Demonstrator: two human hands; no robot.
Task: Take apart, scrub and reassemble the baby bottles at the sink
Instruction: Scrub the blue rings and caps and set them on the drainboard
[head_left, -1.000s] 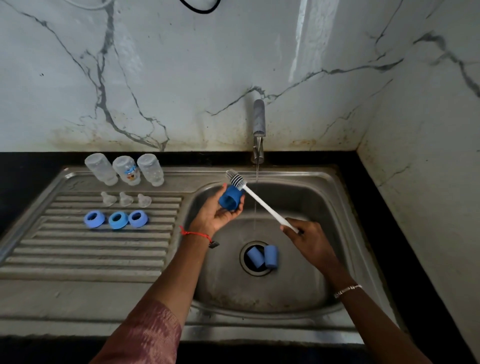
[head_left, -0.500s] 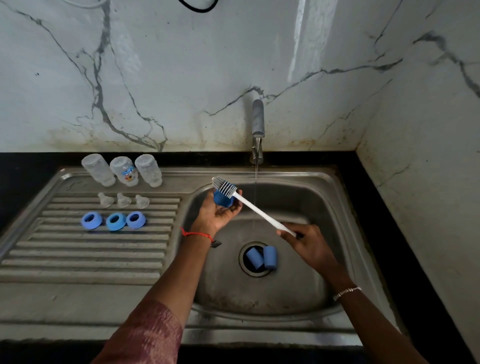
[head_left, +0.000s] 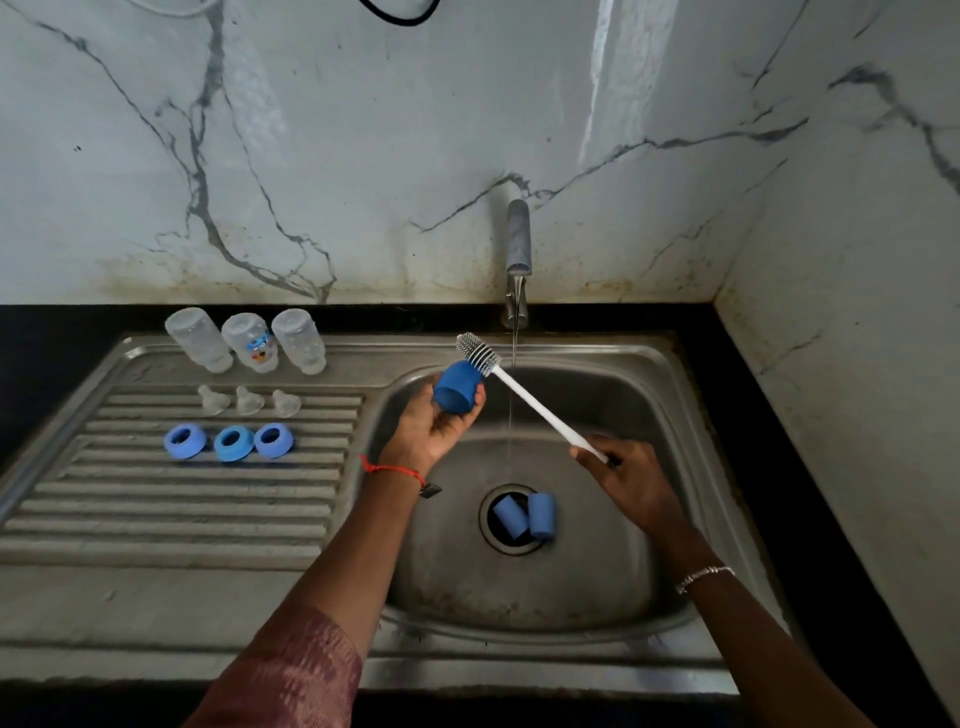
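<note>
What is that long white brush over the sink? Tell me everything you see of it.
The brush is a slim white stick, plastic by the look, ending in a short head of pale bristles. It slants over the sink, head up and left beside the stream of water from the tap, handle end lower right. The right hand holds the handle end; the head seems to touch the blue cap held in the left hand.

The back wall (head_left: 363, 130) is white marble with grey veins, and a side wall (head_left: 857, 312) of the same stone meets it in a corner on the right. Brownish stains (head_left: 156, 275) run along the foot. The tabletop (head_left: 78, 327) is black. A pale streak of light (head_left: 602, 78) lies on the back wall, and what is perhaps a dark cable (head_left: 400, 13) hangs at the top.
</note>
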